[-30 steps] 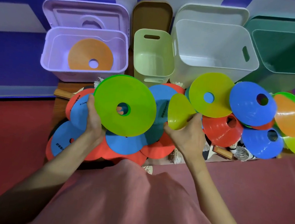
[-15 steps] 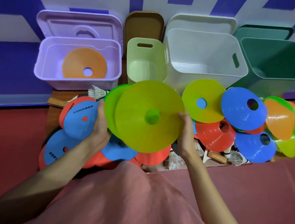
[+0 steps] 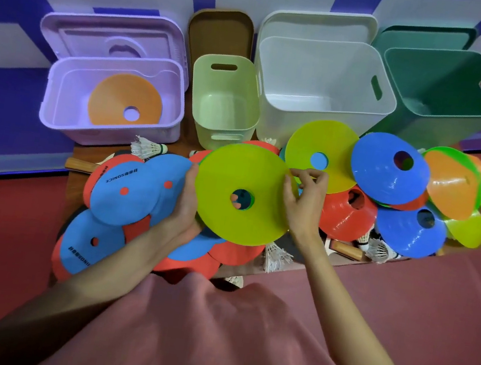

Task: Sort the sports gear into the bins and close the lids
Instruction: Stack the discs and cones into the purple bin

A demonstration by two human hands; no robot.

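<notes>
My left hand grips a stack of flat discs by its left edge; the top one is a yellow-green disc, and fingertips show through its centre hole. My right hand touches the stack's right edge with curled fingers. An orange disc lies in the open lilac bin. Blue and red flat discs are heaped at the left. More discs and cones, yellow, blue, red and orange, pile up at the right.
A light green bin, a white bin and a dark green bin stand open by the wall, lids behind them. Shuttlecocks and wooden paddle handles lie among the discs. Pink cloth covers my lap.
The yellow-green disc has been laid flat onto the green disc in my left hand, and the stack has shifted slightly right. My right hand has slid along the stack's right edge.
</notes>
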